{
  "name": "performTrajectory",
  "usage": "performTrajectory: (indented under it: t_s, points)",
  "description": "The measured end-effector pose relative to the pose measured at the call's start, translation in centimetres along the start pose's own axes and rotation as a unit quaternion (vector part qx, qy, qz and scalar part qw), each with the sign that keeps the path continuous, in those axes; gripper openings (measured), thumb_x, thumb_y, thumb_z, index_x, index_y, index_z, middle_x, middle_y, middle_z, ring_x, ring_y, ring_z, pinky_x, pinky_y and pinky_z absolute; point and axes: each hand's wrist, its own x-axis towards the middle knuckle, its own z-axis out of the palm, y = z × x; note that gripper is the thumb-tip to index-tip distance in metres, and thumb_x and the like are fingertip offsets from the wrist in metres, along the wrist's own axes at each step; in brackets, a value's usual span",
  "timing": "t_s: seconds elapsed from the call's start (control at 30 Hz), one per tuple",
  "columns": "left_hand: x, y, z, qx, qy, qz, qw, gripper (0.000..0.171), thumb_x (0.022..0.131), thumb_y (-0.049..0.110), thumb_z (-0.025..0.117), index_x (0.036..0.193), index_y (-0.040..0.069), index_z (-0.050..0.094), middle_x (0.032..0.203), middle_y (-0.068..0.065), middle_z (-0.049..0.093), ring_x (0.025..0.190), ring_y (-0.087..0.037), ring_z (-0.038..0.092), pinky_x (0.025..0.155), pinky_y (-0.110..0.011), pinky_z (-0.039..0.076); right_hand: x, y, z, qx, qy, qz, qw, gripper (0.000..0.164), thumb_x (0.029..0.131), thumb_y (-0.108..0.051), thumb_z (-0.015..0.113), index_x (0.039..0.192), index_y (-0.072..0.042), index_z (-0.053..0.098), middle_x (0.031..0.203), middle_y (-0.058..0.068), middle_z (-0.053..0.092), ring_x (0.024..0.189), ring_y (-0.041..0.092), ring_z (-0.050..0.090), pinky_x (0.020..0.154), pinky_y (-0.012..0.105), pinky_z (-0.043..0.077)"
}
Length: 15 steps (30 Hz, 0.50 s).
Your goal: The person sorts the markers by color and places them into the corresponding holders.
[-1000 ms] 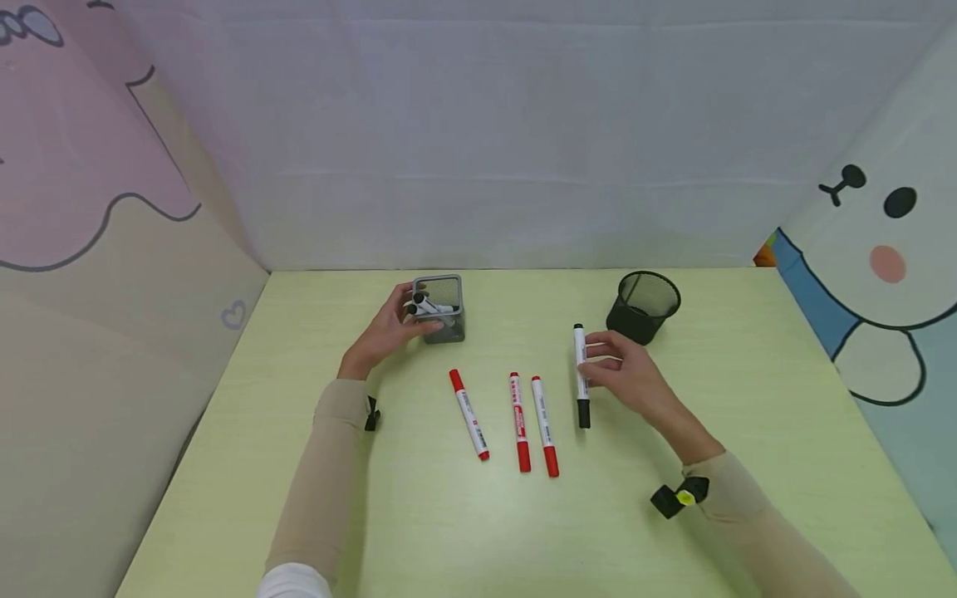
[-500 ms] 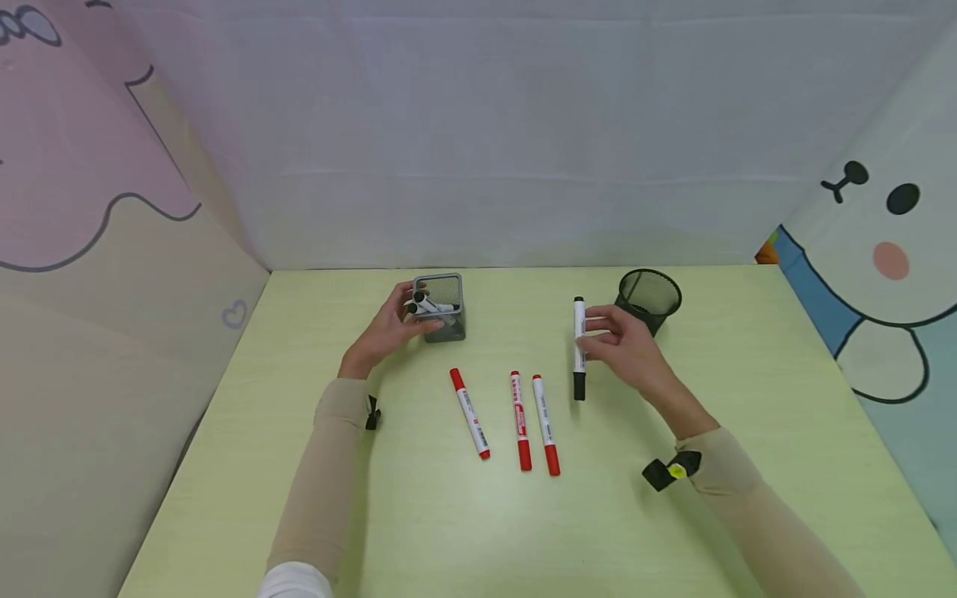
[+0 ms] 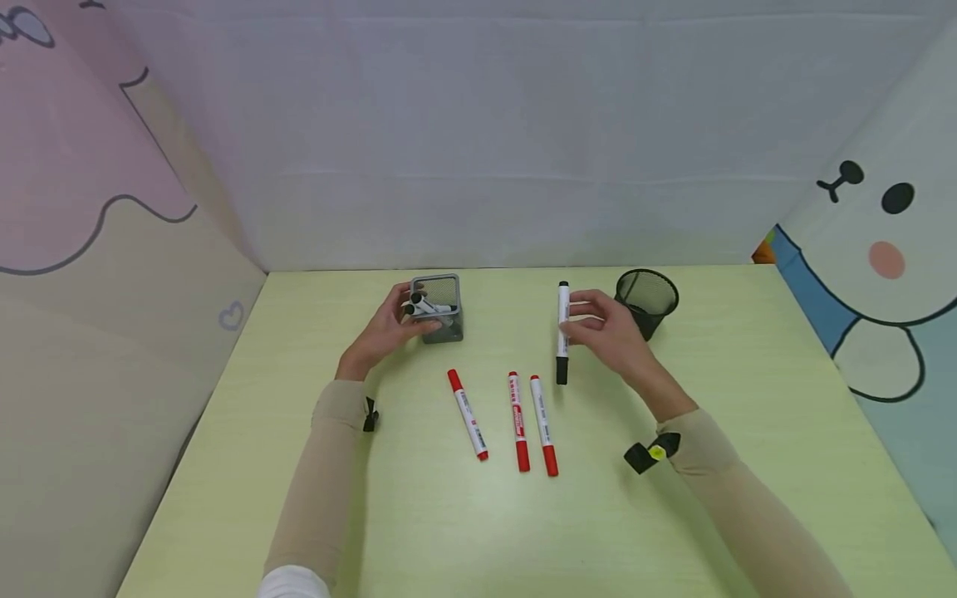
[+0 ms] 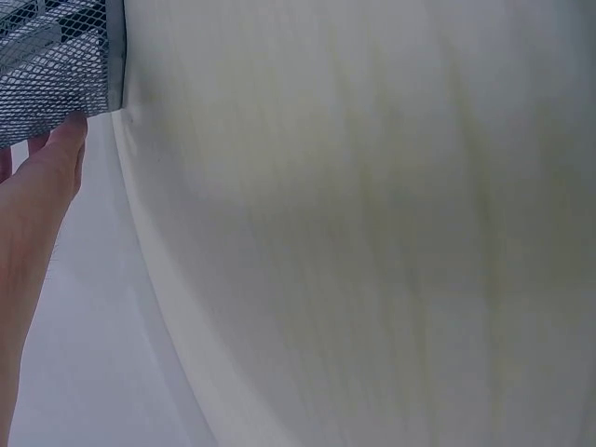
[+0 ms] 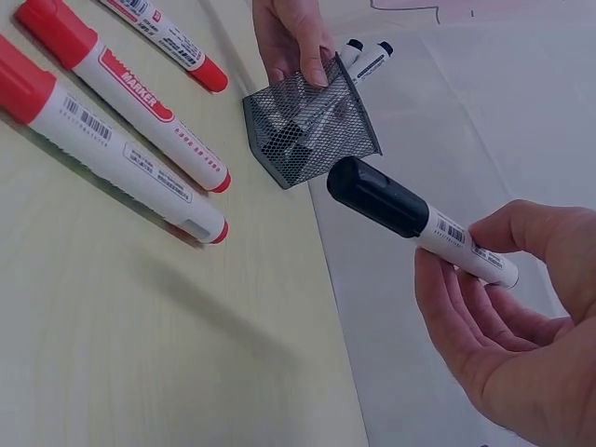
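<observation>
In the head view my right hand (image 3: 609, 332) pinches a black-capped marker (image 3: 562, 332) between thumb and fingers, lifted above the table with its cap toward me. The right wrist view shows the same marker (image 5: 447, 233) clear of the tabletop. My left hand (image 3: 385, 332) grips the square grey mesh pen holder (image 3: 447, 330) from its left side. Black-and-white markers (image 3: 429, 306) lean inside that holder. Fingers of the left hand touch the mesh wall (image 4: 65, 98) in the left wrist view. Three red-capped markers (image 3: 468, 415) lie on the table between the hands.
A round black mesh pen holder (image 3: 646, 309) stands just behind my right hand, partly hidden by it. The pale yellow table (image 3: 449, 531) ends at a white cloth backdrop (image 3: 523, 149). Printed cloth panels (image 3: 890, 274) rise at both sides.
My right hand has raised the black-capped marker and carried it away from me and slightly left. The left hand stays on the square holder; the red-capped markers have not moved.
</observation>
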Motion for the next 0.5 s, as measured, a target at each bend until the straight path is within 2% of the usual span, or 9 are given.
performTrajectory:
  t_s: [0.33, 0.5]
  points:
    - [0.1, -0.2, -0.2, 0.004, -0.003, -0.001, 1.0, 0.085, 0.091, 0.014, 0.081, 0.157, 0.014, 0.026, 0.157, -0.016, 0.034, 0.134, -0.029, 0.045, 0.103, -0.038, 0.044, 1.3, -0.3, 0.7, 0.039, 0.003, -0.019, 0.999, 0.05, 0.097, -0.004, 0.069, 0.143, 0.001, 0.049, 0.134, 0.024, 0.059, 0.099, 0.013, 0.069, 0.081, 0.028, 0.06]
    - [0.1, -0.3, -0.2, 0.009, -0.002, 0.004, 1.0, 0.086, 0.091, 0.017, 0.082, 0.156, 0.013, 0.027, 0.156, -0.018, 0.035, 0.133, -0.028, 0.046, 0.103, -0.04, 0.045, 2.1, -0.5, 1.1, 0.059, 0.005, -0.033, 0.998, 0.049, 0.097, -0.003, 0.069, 0.142, 0.001, 0.049, 0.132, 0.022, 0.06, 0.098, 0.011, 0.069, 0.083, 0.032, 0.06]
